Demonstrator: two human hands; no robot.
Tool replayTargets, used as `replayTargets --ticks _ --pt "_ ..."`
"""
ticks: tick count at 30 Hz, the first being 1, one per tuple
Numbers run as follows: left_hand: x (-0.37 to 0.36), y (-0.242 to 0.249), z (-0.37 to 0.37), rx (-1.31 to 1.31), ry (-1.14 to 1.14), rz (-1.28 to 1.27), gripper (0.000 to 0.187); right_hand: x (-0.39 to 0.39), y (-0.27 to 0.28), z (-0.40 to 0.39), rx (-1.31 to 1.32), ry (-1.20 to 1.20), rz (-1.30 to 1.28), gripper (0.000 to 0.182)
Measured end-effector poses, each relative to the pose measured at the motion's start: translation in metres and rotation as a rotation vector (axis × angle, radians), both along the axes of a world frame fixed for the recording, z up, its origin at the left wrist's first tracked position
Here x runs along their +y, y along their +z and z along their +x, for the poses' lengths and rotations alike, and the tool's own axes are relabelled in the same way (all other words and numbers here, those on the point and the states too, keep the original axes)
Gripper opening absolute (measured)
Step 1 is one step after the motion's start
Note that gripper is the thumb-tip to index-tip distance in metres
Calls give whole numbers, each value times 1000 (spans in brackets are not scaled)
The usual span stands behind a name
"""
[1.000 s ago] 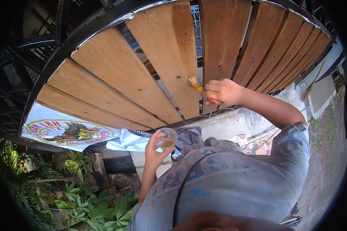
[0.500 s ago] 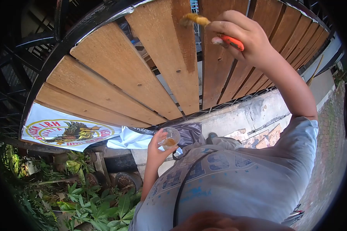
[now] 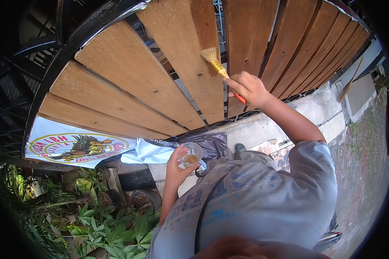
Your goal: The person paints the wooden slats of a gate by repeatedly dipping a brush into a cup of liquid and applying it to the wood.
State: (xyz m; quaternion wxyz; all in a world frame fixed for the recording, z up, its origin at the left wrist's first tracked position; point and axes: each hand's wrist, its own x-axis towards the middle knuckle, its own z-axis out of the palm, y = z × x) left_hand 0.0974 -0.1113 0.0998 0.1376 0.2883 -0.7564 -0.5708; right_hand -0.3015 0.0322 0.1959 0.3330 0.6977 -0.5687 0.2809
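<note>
My right hand [image 3: 249,89] is closed round the red handle of a paintbrush [image 3: 219,67]. The pale bristles touch or hover just over a wooden slat [image 3: 177,47] in the middle of the fan of slats. Along its right side this slat has a darker, wet-looking strip [image 3: 205,26]. Slats to the right [image 3: 250,39] are dark brown, those to the left [image 3: 116,56] lighter. Low in front of my body, my left hand [image 3: 177,166] holds a clear plastic cup [image 3: 192,154] with a little amber liquid in the bottom.
A black metal frame [image 3: 41,97] borders the slats. A printed banner [image 3: 78,146] hangs below them at the left, beside dark cloth [image 3: 209,144]. Leafy plants [image 3: 112,228] grow at the lower left. A broom [image 3: 349,84] leans at the right, by brick paving [image 3: 363,159].
My right hand has come down and slightly left, nearer my body, with the brush. The bristles now sit lower on the slat. My left hand and the cup have hardly moved.
</note>
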Motion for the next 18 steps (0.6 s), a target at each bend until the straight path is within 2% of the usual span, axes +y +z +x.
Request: replayTargets --ticks 3,5,8,9,10,13,18 --pt "-1 -7 4 5 0 6 104 7 -57 13 -100 -6 79 53" --pt "1 -7 5 9 4 33 104 13 -92 20 -192 -92 257 46" --pt "6 0 4 -63 13 35 100 13 -137 18 -309 -60 377 36" --pt "7 1 5 -71 14 39 100 11 -140 18 -352 -63 423 29" --pt "8 2 5 -78 14 42 99 10 -143 14 -357 -62 422 29" --pt "9 4 5 -64 16 49 99 6 -128 2 -415 -33 487 25" --pt "12 2 0 -61 22 50 99 -1 -41 -20 -308 -54 438 26"
